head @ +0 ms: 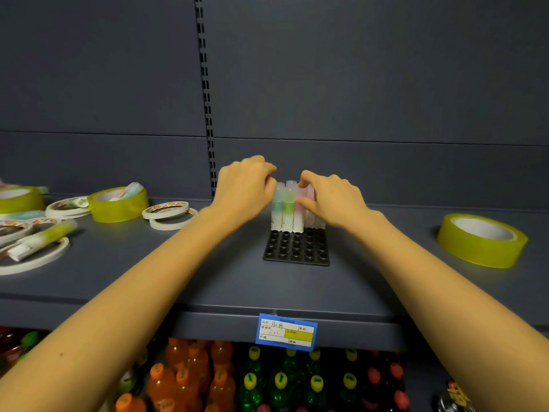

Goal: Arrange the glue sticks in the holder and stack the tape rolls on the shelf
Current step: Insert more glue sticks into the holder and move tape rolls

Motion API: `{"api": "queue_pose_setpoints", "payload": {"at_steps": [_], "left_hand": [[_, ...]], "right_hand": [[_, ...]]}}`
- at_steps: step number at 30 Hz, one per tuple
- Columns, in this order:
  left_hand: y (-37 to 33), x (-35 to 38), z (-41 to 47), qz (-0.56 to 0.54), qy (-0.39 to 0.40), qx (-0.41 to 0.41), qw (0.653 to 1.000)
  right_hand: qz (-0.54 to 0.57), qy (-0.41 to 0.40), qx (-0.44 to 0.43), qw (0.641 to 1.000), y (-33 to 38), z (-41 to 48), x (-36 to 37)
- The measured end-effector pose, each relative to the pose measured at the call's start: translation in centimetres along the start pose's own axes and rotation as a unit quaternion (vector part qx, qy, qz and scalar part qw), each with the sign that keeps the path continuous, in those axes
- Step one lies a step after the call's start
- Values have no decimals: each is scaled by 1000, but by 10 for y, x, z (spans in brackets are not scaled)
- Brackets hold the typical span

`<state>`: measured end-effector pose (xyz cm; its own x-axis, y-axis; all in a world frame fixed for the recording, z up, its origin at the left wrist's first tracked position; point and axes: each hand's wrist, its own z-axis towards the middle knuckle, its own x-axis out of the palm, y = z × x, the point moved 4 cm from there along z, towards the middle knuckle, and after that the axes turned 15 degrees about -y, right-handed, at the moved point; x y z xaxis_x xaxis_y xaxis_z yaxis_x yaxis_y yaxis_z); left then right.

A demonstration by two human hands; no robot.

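Note:
A black holder [296, 250] with rows of round sockets sits mid-shelf. Several pastel glue sticks [287, 212] stand upright in its back rows. My left hand [243, 187] curls round the sticks from the left, fingertips at their caps. From the right, my right hand [332, 200] pinches the pink sticks. A yellow tape roll [481, 239] lies flat at the right. Another yellow roll [118, 203], with glue sticks inside it, sits at the left. Thin white tape rolls [167, 214] lie near it. A loose green glue stick [41, 240] lies on white rolls at far left.
The grey shelf [237, 289] has a blue price label [286, 331] on its front edge. Its grey back panel has a slotted upright [206, 93]. Bottles of orange, green and red drinks [267, 382] fill the shelf below.

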<state>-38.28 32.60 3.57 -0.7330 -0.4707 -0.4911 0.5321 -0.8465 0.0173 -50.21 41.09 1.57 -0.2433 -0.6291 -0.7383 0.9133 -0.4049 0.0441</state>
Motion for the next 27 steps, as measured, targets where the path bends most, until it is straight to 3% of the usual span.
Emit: {"api": "queue_pose_setpoints", "payload": {"at_steps": [11, 16, 21, 27], "left_hand": [[119, -57, -23, 78, 63, -123, 987], [194, -94, -45, 122, 104, -187, 969], [268, -118, -69, 138, 158, -211, 955], [339, -136, -90, 141, 204, -197, 949]], "right_hand": [[-121, 86, -47, 988, 36, 25, -35], [6, 100, -102, 990, 127, 24, -23], [63, 127, -153, 978, 232, 23, 8], [122, 164, -93, 974, 323, 40, 49]]}}
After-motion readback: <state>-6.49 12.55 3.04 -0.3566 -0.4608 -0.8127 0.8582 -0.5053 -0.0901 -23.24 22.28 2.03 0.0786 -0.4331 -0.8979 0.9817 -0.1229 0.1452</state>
